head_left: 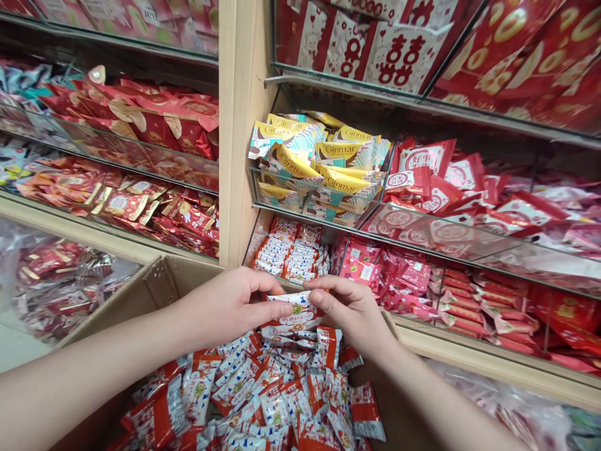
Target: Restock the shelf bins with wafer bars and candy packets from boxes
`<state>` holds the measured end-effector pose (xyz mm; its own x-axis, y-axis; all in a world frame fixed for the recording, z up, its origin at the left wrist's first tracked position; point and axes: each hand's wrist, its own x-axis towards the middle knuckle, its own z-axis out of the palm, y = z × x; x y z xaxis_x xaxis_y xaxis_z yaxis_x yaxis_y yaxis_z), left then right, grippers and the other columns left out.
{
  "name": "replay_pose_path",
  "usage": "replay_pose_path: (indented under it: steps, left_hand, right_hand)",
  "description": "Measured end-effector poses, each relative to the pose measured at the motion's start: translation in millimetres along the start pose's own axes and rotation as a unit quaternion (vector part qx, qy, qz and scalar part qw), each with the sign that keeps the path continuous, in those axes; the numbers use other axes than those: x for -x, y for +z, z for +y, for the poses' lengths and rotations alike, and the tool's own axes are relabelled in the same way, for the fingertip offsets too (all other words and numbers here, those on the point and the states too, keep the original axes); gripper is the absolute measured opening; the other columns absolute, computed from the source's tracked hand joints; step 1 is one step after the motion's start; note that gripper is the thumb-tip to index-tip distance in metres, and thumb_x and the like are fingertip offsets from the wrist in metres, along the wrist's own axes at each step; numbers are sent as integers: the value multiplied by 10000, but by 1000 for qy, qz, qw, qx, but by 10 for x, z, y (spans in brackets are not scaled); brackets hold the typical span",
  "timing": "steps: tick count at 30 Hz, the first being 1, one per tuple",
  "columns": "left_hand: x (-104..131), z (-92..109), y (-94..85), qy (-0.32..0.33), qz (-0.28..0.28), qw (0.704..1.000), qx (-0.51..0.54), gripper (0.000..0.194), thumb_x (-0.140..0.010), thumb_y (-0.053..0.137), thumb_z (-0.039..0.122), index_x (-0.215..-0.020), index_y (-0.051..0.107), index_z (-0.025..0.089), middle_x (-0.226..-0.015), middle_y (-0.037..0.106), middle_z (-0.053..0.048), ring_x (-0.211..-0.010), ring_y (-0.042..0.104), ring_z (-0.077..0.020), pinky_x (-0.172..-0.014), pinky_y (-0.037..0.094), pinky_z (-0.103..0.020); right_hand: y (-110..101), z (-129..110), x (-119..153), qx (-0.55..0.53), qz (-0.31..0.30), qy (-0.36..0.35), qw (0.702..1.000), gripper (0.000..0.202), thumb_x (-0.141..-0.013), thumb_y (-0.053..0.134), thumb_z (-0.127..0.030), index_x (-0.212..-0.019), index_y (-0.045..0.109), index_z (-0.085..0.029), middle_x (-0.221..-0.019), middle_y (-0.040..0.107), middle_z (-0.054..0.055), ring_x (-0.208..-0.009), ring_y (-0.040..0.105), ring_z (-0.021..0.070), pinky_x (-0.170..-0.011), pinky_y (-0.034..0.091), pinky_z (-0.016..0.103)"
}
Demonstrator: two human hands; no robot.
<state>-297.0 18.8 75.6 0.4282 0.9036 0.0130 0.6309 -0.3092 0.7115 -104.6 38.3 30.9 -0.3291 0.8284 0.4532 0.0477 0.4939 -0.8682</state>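
Between my two hands is a small white snack packet [295, 318] with red print, blue marks and a round yellow-green emblem. My left hand [248, 308] grips its left end, thumb across the front. At its right end, my right hand [350, 313] is closed with the thumb and fingers on the packet's edge. Whether more packets are stacked behind it, I cannot tell. Below lies a heap of similar red-and-white packets [277, 388] in a cardboard box [183, 279]. Just beyond my hands, matching packets [288, 250] stand in rows in a low shelf compartment.
Above that compartment are yellow Ginmar packets [340, 153], with red-and-white packets [425, 163] beside them. Pink packets [361, 263] fill the lower neighbouring compartment. A wooden post [237, 125] divides the shelves. A clear bag of red packets [56, 275] stands left of the box.
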Motion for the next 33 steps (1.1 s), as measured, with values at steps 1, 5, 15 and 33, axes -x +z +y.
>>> replay_pose_path:
  steps: [1,5,15,33]
  left_hand:
    - [-2,-5,-1,-3,6,1000,-2,265,-766,511,407,-707,629,177,-563,504,50,-524,420,-94,-489,319,-198]
    - [-12,-42,-6,-22,19,1000,8,302,-740,530,449,-655,615,172,-534,487,48,-501,402,-95,-476,314,-207]
    - [-15,26,-55,2,56,997,54,277,-714,571,419,-604,640,175,-509,491,49,-488,403,-80,-452,306,-182]
    - [24,81,-173,58,318,945,55,232,-780,536,311,-962,597,182,-606,563,41,-510,457,-90,-468,359,-188]
  right_hand:
    - [-5,5,-5,-1,1,9,1000,127,-735,626,-282,-805,653,-180,-701,637,12,-601,555,103,-538,457,212]
    - [-8,33,-21,15,8,29,999,140,-717,636,-298,-772,648,-170,-660,625,9,-577,539,101,-512,443,204]
    - [-56,-9,-20,62,32,-32,997,214,-783,568,-329,-650,563,-161,-572,510,-20,-530,446,81,-488,370,189]
    - [-275,62,-388,429,97,-57,896,191,-797,548,-325,-908,582,-173,-764,637,50,-622,568,166,-591,418,263]
